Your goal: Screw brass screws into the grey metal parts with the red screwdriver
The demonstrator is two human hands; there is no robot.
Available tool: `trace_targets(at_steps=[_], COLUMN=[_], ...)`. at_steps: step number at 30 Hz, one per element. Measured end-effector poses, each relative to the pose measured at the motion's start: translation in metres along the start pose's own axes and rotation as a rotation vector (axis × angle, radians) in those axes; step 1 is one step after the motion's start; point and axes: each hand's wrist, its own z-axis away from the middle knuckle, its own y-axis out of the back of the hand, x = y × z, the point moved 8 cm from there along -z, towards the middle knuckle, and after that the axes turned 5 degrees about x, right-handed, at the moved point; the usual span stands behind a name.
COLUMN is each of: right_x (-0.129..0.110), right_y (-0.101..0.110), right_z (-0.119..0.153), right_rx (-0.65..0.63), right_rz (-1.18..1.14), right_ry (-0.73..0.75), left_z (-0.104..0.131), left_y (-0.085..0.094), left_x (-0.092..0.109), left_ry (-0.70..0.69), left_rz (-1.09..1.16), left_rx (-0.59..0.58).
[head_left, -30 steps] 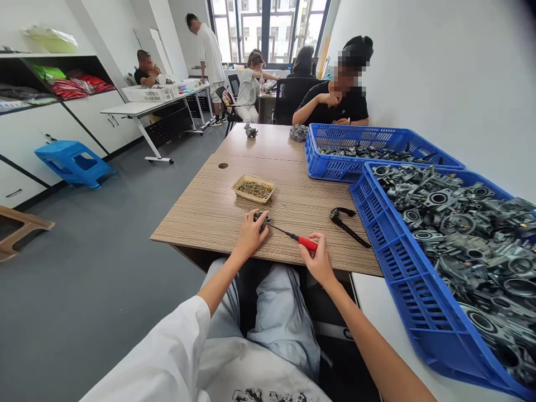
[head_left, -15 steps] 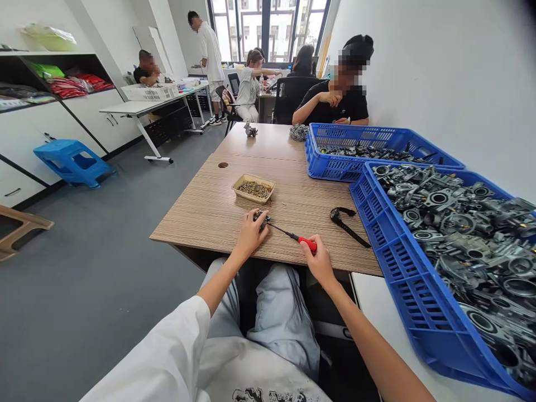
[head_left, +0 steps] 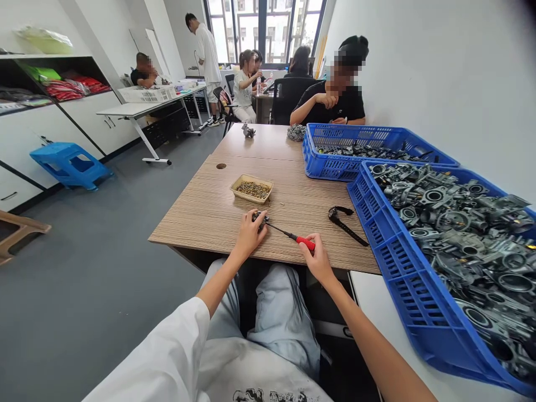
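Note:
My left hand (head_left: 250, 234) grips a small metal part (head_left: 260, 218) against the wooden table (head_left: 201, 206), its fingers covering much of it. In my right hand (head_left: 317, 258) is a screwdriver (head_left: 305, 242) with a red handle; its dark shaft points left and its tip meets the metal part. Just beyond my left hand stands a tan tray (head_left: 234, 191) of small brass-coloured pieces. A tiny thin piece (head_left: 282, 204) lies right of the tray. The black watch (head_left: 334, 214) rests to the right of the screwdriver.
Two blue crates, one near (head_left: 391, 262) and one farther (head_left: 324, 167), hold metal parts on the right. A metal part (head_left: 248, 131) and a grey heap (head_left: 296, 132) sit at the far end. A person in black (head_left: 312, 106) sits beyond; others are farther back.
The whole view has shifted slightly. Both hands keep their hold on the metal part and screwdriver. In the background, a seated person's arm has drawn in from its outstretched position.

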Motion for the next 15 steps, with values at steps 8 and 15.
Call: trace_targets(at_steps=[8,15], right_x=[-0.0004,-0.003], right_y=[-0.0001,-0.0002], right_z=[-0.0035,-0.0001], right_rx=[0.008,0.002], right_rz=[-0.027,-0.004], right_ry=[-0.019,0.0], left_z=[0.0008,0.0002], left_y=[-0.0012,0.0001], left_x=[-0.001,-0.0002], left_ry=[-0.005,0.001], left_rz=[-0.003,0.009], left_rx=[0.004,0.0])
